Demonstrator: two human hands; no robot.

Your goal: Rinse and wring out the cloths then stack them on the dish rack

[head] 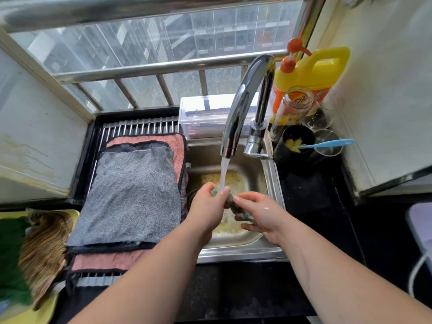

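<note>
Over the steel sink (271, 183) I hold a bunched green cloth (230, 203) under the running water from the chrome tap (243, 106). My left hand (208, 204) grips its left end and my right hand (261, 213) grips its right end; most of the cloth is hidden between my fingers. To the left, on the black dish rack (138, 125), lies a stack of cloths: a grey cloth (131, 197) on top, a dark one under it and a pink cloth (180, 146) at the bottom.
A yellow tray (70, 213) at the far left holds a brown striped cloth (44, 246) and a dark green cloth (11, 253). Behind the tap stand a clear plastic box (205, 115), a yellow detergent bottle (313, 71), a glass jar (292, 108) and cups with a blue utensil (327, 143).
</note>
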